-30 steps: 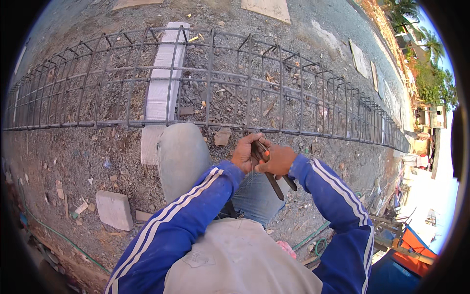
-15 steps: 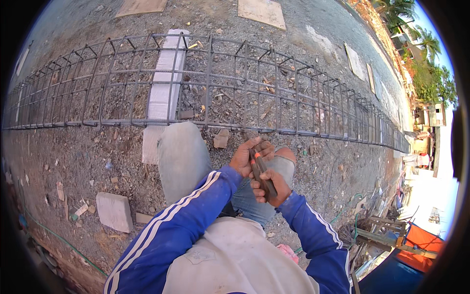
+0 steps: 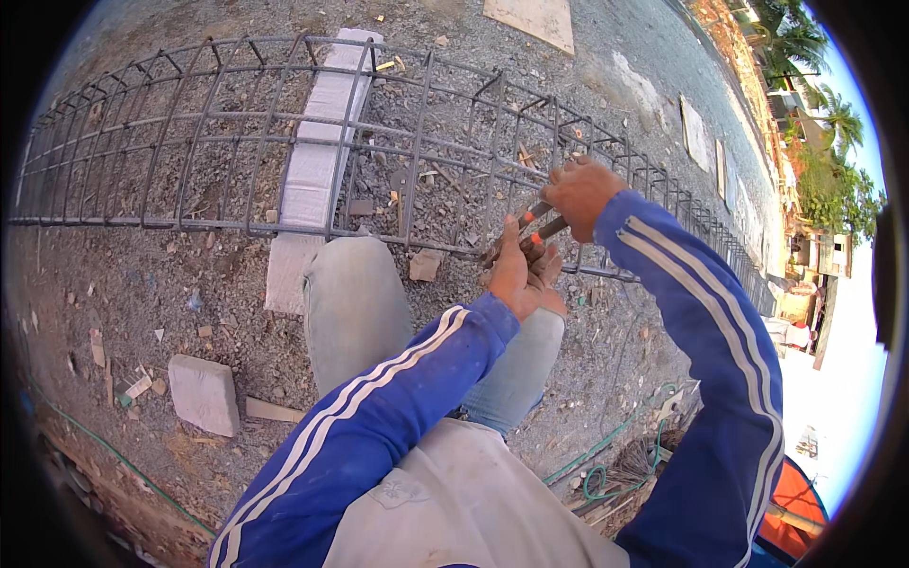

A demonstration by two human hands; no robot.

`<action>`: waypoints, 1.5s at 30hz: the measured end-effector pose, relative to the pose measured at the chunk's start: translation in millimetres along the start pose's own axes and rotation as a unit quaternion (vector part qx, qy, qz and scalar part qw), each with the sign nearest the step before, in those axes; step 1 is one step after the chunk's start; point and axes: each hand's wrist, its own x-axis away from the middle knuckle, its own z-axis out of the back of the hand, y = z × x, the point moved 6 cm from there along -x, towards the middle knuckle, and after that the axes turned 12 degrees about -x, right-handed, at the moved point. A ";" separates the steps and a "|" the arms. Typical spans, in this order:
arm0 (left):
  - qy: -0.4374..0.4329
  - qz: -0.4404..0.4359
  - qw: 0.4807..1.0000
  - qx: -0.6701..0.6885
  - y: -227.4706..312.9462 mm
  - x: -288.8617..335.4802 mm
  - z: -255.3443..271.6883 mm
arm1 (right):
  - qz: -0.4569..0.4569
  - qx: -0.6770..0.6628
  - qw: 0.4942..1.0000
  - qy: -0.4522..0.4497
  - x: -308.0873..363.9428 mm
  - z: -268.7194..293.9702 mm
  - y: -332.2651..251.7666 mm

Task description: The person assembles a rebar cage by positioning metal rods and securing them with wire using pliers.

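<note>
My right hand (image 3: 579,194) is closed round the dark handles of a pair of pincers (image 3: 549,230) with orange bands, held over the near lower bar of a long rebar cage (image 3: 417,156). My left hand (image 3: 523,275), palm turned up, is loosely curled about the front part of the pincers, its thumb in front of them. The pincer jaws lie at the bar, partly hidden by the left thumb. Any wire there is too small to make out. My knees (image 3: 355,284) are bent close to the cage.
A pale block strip (image 3: 317,161) lies under the cage. A pale block (image 3: 204,393) sits on the gravel at left, beside a wood scrap (image 3: 273,410). A green hose (image 3: 606,445) curves at lower right. Boards (image 3: 530,21) lie beyond the cage.
My right hand has swung up and to the right with the pincers, whose handles now point up toward the cage. My left hand has shifted slightly right, its palm turned up.
</note>
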 end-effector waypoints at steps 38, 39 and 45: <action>-0.211 -0.006 0.977 0.006 -8.6 3.1 44.2 | -0.210 -0.571 0.733 -0.303 51.4 -79.3 -23.4; -0.203 -0.006 0.979 0.004 -7.8 3.8 44.8 | -0.197 -0.575 0.736 -0.296 52.9 -80.9 -23.4; -0.195 0.001 0.978 -0.078 -12.8 -10.4 57.9 | -0.129 -0.528 0.806 -0.236 62.9 -80.9 -37.3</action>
